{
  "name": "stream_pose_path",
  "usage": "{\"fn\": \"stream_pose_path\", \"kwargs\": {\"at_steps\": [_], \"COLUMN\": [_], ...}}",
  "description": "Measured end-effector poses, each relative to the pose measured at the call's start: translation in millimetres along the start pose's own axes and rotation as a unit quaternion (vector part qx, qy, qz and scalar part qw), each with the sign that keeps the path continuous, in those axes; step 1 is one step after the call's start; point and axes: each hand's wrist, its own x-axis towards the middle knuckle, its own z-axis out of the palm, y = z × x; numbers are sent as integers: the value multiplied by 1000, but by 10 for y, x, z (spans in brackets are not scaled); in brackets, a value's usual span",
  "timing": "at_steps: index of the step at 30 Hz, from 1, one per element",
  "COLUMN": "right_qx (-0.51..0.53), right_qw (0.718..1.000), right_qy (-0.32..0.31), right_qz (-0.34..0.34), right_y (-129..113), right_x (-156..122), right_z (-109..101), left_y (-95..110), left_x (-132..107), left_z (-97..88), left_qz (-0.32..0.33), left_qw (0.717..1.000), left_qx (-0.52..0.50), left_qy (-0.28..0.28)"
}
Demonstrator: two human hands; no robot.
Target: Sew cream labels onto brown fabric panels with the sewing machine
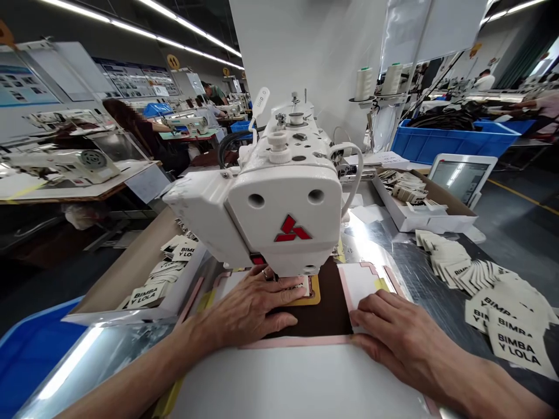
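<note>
A white sewing machine head (pixel 286 215) stands before me over a white template with pink edging (pixel 301 372). Dark brown fabric (pixel 329 314) shows in the template's cut-out. My left hand (pixel 251 302) lies flat, fingers stretched, over a small pale label (pixel 301 286) within a yellow-edged frame (pixel 315 295) below the machine head. The fingers partly cover the label's print. My right hand (pixel 393 320) has its fingers bent and close together on the template's right side, at the edge of the cut-out. The needle is hidden behind the machine head.
A box of printed labels (pixel 151 291) sits left, above a blue bin (pixel 35 349). Loose labels (pixel 502 314) fan out on the right, near another label box (pixel 430 218) and a tablet screen (pixel 463 177). Thread cones (pixel 363 84) stand behind. Other people sit at machines farther back.
</note>
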Motion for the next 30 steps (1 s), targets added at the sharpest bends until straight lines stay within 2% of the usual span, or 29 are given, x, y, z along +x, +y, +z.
{"fn": "stream_pose_path", "kwargs": {"at_steps": [7,13,17,24,30], "right_qx": [-39,-55,-73,-137,-145], "right_qw": [998,998,997,990,987], "right_qy": [-27,-37,5,10,31], "right_qz": [-50,-22,12,41,61], "right_y": [67,180,244,59,-29], "right_x": [50,-67,-134,-168,-223], "right_z": [-153,-210,-166,-122,-83], "left_y": [0,33,83,253,315], "left_x": [84,177,205,185,156], "left_z": [2,122,186,90,101], "left_qz": [27,5,-6,-61,-77], "left_qw": [999,993,994,996,995], "left_qx": [-23,-115,-105,-59,-51], "left_qy": [-6,-14,-24,-38,-40]}}
